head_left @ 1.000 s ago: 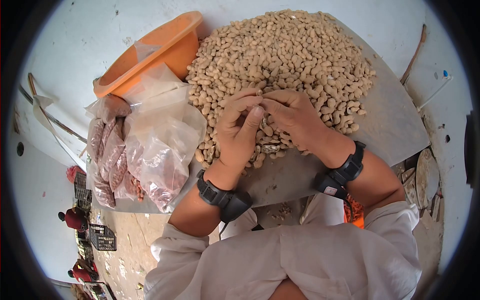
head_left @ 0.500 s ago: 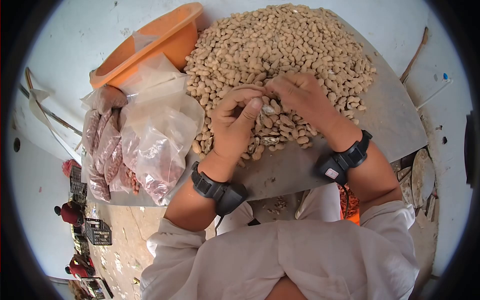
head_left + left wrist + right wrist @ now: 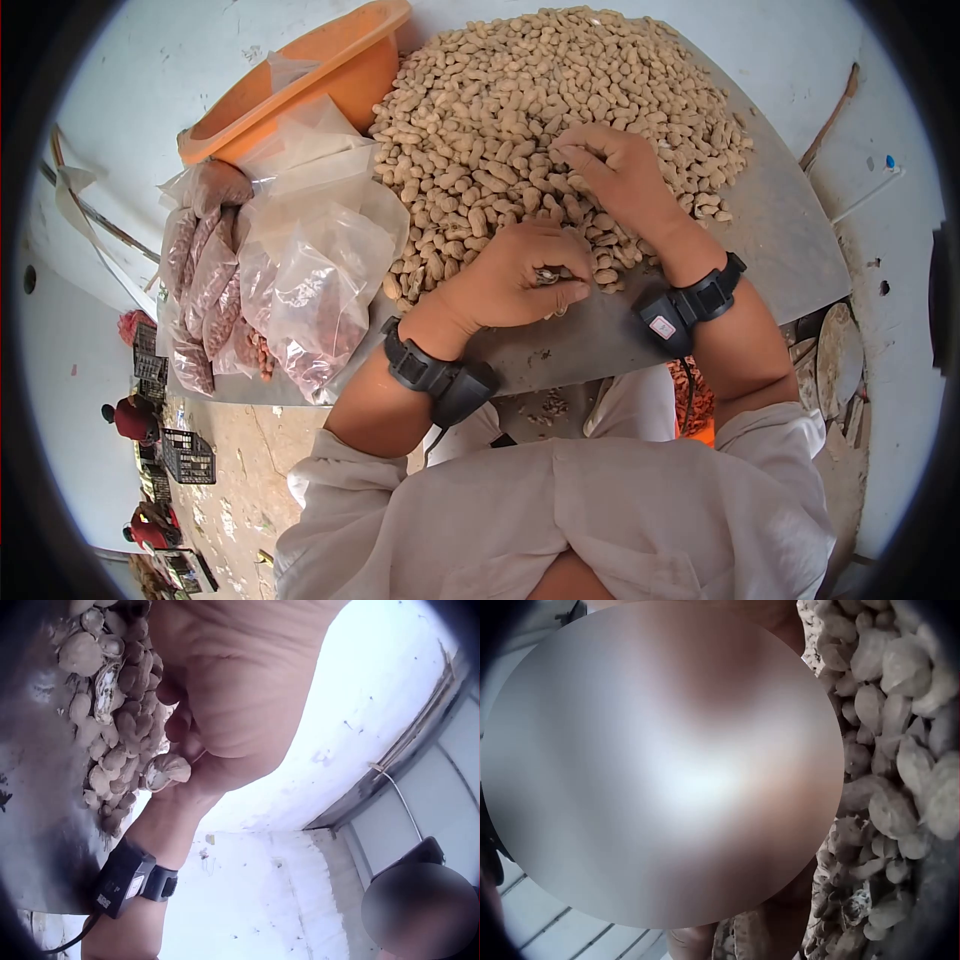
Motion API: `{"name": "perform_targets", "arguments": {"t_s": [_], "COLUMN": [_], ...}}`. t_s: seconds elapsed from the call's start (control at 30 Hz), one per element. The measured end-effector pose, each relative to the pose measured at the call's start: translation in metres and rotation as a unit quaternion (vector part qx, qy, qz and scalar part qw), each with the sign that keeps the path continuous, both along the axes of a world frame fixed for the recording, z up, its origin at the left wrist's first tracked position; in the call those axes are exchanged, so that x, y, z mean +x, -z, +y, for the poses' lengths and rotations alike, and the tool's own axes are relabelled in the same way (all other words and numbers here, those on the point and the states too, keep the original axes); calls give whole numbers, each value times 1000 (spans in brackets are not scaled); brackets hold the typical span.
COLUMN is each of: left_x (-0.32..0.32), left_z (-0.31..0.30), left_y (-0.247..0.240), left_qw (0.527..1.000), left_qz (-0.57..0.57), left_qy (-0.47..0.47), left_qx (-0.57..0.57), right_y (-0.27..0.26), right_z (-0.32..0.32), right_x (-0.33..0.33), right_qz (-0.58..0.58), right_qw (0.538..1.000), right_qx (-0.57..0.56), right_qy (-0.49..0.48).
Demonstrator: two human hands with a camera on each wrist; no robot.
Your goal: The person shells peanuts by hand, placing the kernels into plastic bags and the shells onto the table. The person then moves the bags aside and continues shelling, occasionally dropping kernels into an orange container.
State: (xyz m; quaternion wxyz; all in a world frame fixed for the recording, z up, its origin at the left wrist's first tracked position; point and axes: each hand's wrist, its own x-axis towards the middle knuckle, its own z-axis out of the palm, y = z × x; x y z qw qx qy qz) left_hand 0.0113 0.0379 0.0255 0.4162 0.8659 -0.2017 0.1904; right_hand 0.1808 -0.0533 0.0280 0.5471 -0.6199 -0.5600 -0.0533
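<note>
A large heap of unshelled peanuts (image 3: 500,100) covers the metal tabletop (image 3: 780,210). My left hand (image 3: 520,272) is palm down at the heap's near edge, fingers curled, gripping a peanut shell (image 3: 545,277) beside the thumb. The same shell (image 3: 166,772) shows its pale broken side below the left hand (image 3: 232,697) in the left wrist view. Over the heap, farther off and to the right, is my right hand (image 3: 622,178), with thumb and fingers bent toward each other at the peanuts. I cannot tell whether it holds anything. A blurred patch covers much of the right wrist view.
Left of the heap lie clear plastic bags (image 3: 320,290) and several slim bags of reddish kernels (image 3: 215,265). An orange basin (image 3: 345,85) leans behind them against the wall. Black crates (image 3: 188,457) and two people in red stand lower left, on the floor.
The two hands, earlier together at a peanut, have parted. My left hand has turned palm down and come nearer the table edge; my right has moved rightward over the heap.
</note>
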Motion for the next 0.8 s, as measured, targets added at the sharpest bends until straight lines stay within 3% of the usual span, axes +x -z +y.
{"name": "perform_targets", "arguments": {"t_s": [0.07,0.27,0.57,0.63,0.67,0.73,0.8], "left_x": [0,0,0,1,1,1,-1], "left_z": [-1,-3,-2,-3,-5,-7,-4], "left_y": [0,3,7,6,7,7,6], "left_qw": [1000,999,997,999,999,984,942], "left_qz": [-10,1,39,24,14,-8,13], "left_qy": [10,21,29,28,-35,-160,-197], "left_qx": [25,50,64,40,-1,-80,-270], "right_y": [2,-9,-11,-9,-9,-21,-21], "right_z": [1,-8,-12,-10,-9,-13,-12], "right_x": [3,13,7,7,7,2,-3], "right_qz": [-21,-122,-166,-135,-119,77,215], "right_qw": [1000,967,947,960,966,979,964], "right_qx": [0,-206,-249,-219,-204,-190,-124], "right_qy": [19,85,116,110,107,2,-92]}}
